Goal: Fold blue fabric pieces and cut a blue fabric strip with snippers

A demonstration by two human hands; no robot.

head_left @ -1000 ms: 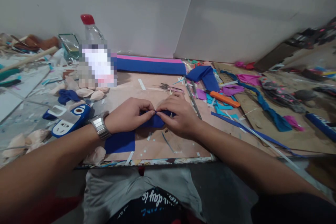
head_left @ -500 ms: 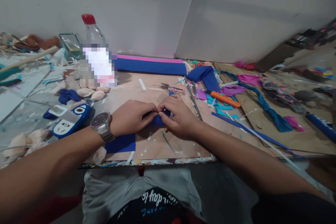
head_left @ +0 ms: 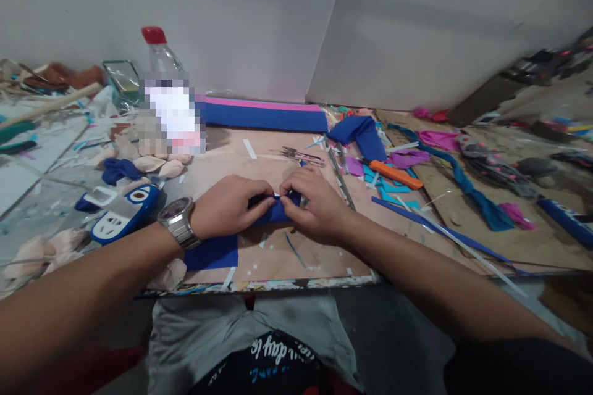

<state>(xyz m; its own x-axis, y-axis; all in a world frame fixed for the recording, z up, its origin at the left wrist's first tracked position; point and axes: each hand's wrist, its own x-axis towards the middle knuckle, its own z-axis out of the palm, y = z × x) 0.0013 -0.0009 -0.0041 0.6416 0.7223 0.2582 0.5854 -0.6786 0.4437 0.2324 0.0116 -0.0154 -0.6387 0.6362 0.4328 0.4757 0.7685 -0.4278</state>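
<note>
Both hands meet at the middle of a brown work board [head_left: 259,154]. My left hand [head_left: 229,207], with a metal watch on the wrist, and my right hand [head_left: 312,203] each pinch a small folded piece of blue fabric [head_left: 275,211] between thumb and fingers. The fingertips nearly touch over the fold. A flat blue square [head_left: 213,252] lies on the board just below my left wrist. Most of the folded piece is hidden under my fingers.
A clear bottle [head_left: 162,83] with a red cap stands at the back left, beside a blue and pink roll [head_left: 264,114]. Small snips [head_left: 301,155] lie behind my hands. An orange knife [head_left: 396,174], coloured scraps and a blue and white power strip [head_left: 123,213] surround the board.
My hands have stayed at the same spot, with small shifts of the fingers along the blue fold. The view has barely moved.
</note>
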